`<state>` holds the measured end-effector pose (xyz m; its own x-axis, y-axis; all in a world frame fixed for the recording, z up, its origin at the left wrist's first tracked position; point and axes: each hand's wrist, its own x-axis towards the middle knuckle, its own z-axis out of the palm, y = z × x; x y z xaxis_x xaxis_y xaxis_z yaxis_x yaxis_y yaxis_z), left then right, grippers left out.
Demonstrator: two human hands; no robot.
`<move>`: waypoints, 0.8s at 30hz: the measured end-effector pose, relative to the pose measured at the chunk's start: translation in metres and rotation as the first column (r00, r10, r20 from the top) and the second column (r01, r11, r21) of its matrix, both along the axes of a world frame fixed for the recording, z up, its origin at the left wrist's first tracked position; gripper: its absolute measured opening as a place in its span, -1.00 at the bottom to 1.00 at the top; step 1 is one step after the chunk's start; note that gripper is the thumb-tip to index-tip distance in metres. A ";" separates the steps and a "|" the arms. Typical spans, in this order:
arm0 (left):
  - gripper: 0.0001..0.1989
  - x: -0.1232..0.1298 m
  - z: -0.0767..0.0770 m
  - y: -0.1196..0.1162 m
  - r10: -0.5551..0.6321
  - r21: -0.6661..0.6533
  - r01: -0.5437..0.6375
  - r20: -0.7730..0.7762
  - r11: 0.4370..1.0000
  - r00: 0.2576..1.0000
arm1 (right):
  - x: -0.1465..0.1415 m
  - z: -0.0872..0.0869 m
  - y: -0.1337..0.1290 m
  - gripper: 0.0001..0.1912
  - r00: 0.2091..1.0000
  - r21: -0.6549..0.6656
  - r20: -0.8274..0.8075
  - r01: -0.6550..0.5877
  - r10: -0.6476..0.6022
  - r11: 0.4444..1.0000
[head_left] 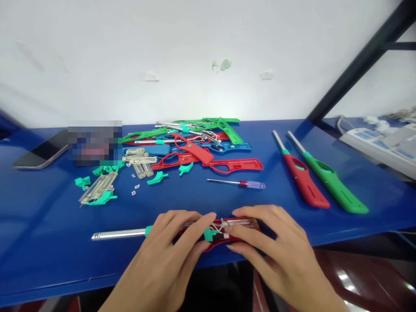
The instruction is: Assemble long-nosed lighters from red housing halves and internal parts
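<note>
An opened red gas lighter (218,243) lies near the front edge of the blue table, its long metal tube pointing left. White wires, a green trigger (209,234) and a clear fuel tank (242,222) show inside its half shell. Around the shell's middle, the fingers of my left hand (172,247) are closed, hiding part of it. My right hand (279,247) grips the handle end, with fingertips by the tank and the thumb at the near edge. Beyond them lies a screwdriver (242,183) with a clear purple and red handle.
Loose red, green and blue lighter shells (195,149) and metal tubes are heaped at the back. Clear tanks (100,186) and green triggers (158,177) lie left. Two whole lighters, red (302,177) and green (338,182), rest right. A phone (42,149) lies far left.
</note>
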<state>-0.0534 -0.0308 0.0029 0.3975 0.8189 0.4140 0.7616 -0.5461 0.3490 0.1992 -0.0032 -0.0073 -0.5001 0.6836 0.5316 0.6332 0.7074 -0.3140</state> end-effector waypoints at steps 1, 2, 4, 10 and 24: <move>-0.65 0.000 0.000 0.000 -0.003 -0.010 0.003 0.011 1.000 1.000 | 0.000 0.000 0.000 -0.83 1.000 -0.001 0.003 0.000 0.000 1.000; -0.66 0.001 0.001 0.000 -0.010 -0.018 0.010 0.022 1.000 1.000 | 0.001 0.000 0.000 -0.83 1.000 0.000 0.007 0.000 0.000 1.000; -0.70 0.001 0.002 0.000 -0.024 -0.029 0.026 0.037 0.999 0.999 | 0.001 -0.001 0.000 -0.83 1.000 0.008 0.014 -0.003 0.002 1.000; -0.70 0.002 0.002 -0.001 -0.036 -0.036 0.037 0.041 0.999 0.999 | 0.002 -0.002 0.001 -0.82 1.000 0.010 0.000 -0.016 0.016 1.000; -0.66 0.004 0.005 -0.002 -0.016 -0.031 0.017 0.031 0.999 0.999 | 0.005 -0.006 -0.001 -0.79 1.000 0.029 0.023 0.020 -0.021 0.999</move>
